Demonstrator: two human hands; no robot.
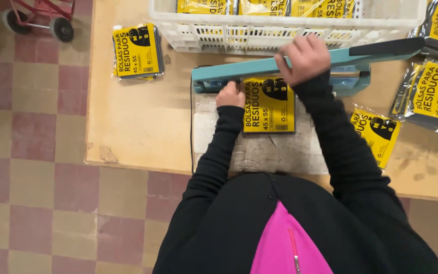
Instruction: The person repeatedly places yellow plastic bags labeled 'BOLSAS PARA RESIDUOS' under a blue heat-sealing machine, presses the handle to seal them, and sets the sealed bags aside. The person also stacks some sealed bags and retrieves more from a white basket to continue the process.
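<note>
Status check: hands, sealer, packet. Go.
Right hand pressing down on teal sealer arm. Left hand at yellow packet, its top edge under the arm. Spare packets and white crate sit apart; nothing blocking.

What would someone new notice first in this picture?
Bright yellow packets stand out, one lying under the teal sealer arm at the table's middle. The right hand presses that arm down while the left hand holds the yellow packet beside it. More packets fill a white basket behind.
</note>
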